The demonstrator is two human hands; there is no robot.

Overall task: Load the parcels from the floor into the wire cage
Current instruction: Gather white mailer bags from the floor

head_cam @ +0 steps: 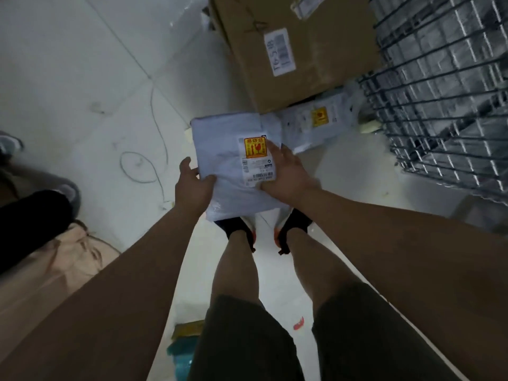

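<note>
Above the person's feet, held off the white tiled floor (82,64): a pale grey plastic mailer parcel (222,136), flat, label side up, with a white shipping label carrying a yellow-and-red fragile sticker (254,148). Left hand (192,185) grips the parcel's near left edge, thumb on top, fingers going round the side. Right hand (286,180) lies over the right edge and part of the label, thumb pressed on the label's lower strip, fingers fairly straight; whether any curl under the parcel, cannot tell. Beyond it, on the floor, a second pale plastic mailer (299,125) with a small yellow sticker, its far end touching the foot of the grey wire cage (445,105) on the right. A large brown cardboard box (288,50) with a white label stands behind this mailer, just beside the cage. A thin white cable (155,119) loops over the tiles to the left. Far left, a beige cloth bag (55,270) and a grey shoe (8,144). A small red scrap (299,323) lies between the legs.
</note>
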